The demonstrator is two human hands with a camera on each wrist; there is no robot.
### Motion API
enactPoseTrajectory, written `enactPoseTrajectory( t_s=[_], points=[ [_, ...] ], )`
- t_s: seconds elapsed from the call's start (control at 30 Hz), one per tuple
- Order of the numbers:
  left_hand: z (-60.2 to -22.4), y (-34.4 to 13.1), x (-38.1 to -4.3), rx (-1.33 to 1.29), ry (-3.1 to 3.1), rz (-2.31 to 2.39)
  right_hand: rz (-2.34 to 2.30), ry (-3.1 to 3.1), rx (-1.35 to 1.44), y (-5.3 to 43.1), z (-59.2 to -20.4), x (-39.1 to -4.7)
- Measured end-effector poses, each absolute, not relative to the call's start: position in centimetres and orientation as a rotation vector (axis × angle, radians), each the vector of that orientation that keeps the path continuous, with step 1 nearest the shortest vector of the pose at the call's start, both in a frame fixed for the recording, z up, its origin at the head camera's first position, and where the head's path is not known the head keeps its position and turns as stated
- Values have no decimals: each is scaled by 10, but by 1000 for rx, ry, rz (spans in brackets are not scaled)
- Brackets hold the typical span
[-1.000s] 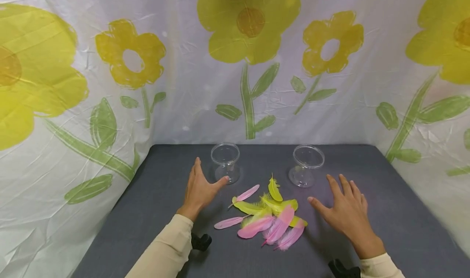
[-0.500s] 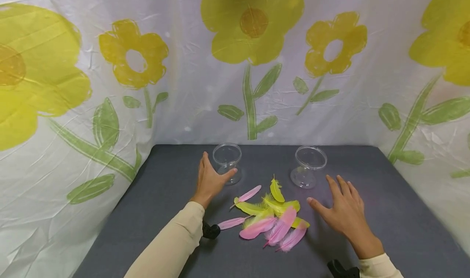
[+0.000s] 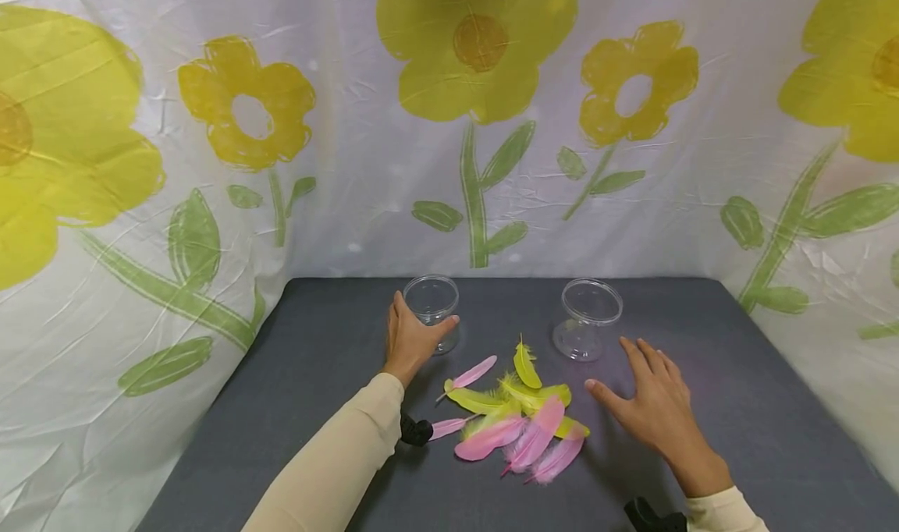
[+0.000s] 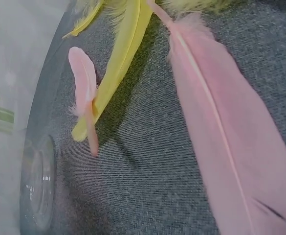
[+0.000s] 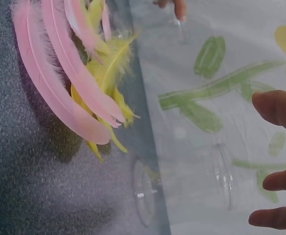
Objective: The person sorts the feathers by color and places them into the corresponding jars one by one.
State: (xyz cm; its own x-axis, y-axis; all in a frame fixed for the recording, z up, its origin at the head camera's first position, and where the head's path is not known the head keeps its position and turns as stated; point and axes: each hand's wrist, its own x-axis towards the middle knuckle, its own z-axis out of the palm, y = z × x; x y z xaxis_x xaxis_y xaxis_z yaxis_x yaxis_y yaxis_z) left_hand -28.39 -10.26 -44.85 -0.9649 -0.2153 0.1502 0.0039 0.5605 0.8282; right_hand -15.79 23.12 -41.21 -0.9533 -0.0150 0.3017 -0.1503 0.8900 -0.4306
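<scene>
Two clear stemmed plastic cups stand upright at the back of the table. My left hand [image 3: 413,337] is at the left cup [image 3: 432,302], thumb in front of it and straight fingers along its left side; whether skin touches plastic I cannot tell. Only that cup's base [image 4: 42,188] shows in the left wrist view, without the hand. My right hand [image 3: 653,399] hovers with spread fingers, holding nothing, just right of and nearer than the right cup [image 3: 591,306]. Between the hands lies a loose pile of pink feathers [image 3: 537,434] and yellow feathers [image 3: 537,395].
A dark grey cloth covers the table [image 3: 281,407]. White curtain [image 3: 351,165] printed with yellow flowers hangs behind and at both sides, close to the table's edges. A black wrist strap piece [image 3: 416,430] on the left arm overlaps one pink feather in the head view.
My left hand has moved forward and right, from beside the left cup up to it. The right hand has barely shifted. Cups and feathers lie as before.
</scene>
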Motion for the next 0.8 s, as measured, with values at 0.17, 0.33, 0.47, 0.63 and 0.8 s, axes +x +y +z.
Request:
enactPoseTrajectory(
  t_s=[0.17,0.33,0.47,0.63,0.8],
  points=[
    [-448,-101,-288,201,-2564,-1331,699,-2780,129,230,-411,-158],
    [-448,-100,-291,213,-2541,-1298,724,-2760,148,230,-412,-160],
    [-450,-99,-293,225,-2531,-1310,765,-2736,167,230,-414,-160],
    [-450,-100,-293,247,-2498,-1335,824,-2660,207,231,-416,-164],
    [-449,-105,-290,237,-2491,-1336,879,-2600,232,233,-418,-168]
  ],
)
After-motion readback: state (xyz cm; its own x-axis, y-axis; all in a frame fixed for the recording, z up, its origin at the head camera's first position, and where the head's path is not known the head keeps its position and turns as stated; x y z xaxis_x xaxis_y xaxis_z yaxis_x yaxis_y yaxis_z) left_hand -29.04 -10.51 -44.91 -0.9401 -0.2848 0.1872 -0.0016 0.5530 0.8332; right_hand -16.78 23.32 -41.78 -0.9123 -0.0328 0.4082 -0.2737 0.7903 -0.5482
